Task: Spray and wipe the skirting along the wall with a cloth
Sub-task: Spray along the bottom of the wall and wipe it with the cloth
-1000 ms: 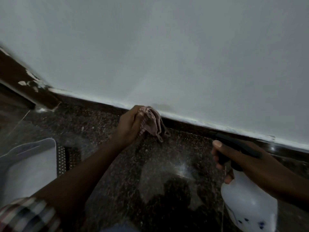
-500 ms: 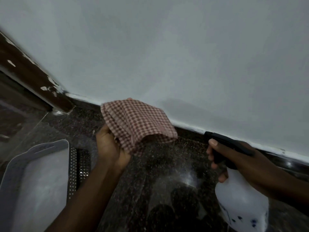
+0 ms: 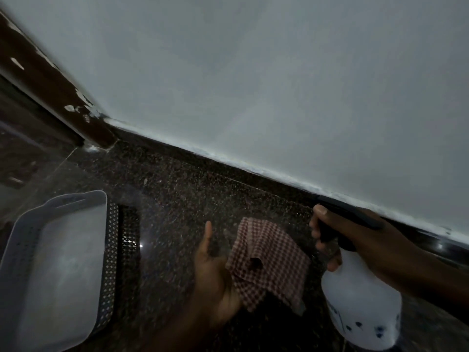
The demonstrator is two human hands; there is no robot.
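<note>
A red-and-white checked cloth (image 3: 269, 260) with a small hole lies spread over the fingers of my left hand (image 3: 213, 273), low in the middle of the view, away from the wall. My right hand (image 3: 355, 240) grips the black trigger head of a white spray bottle (image 3: 360, 306) at the lower right, its nozzle close to the skirting. The dark speckled skirting (image 3: 203, 171) runs diagonally under the white wall (image 3: 279, 85), with a rough white paint line along its top edge.
A pale perforated plastic basket (image 3: 22, 250) sits on the dark speckled floor at the lower left. A brown door frame (image 3: 50, 80) with chipped paint meets the wall at the upper left corner.
My left hand pulled the cloth off the skirting, opened it out, and drew it down and back toward me. My right hand kept hold of the spray bottle, shifting slightly.
</note>
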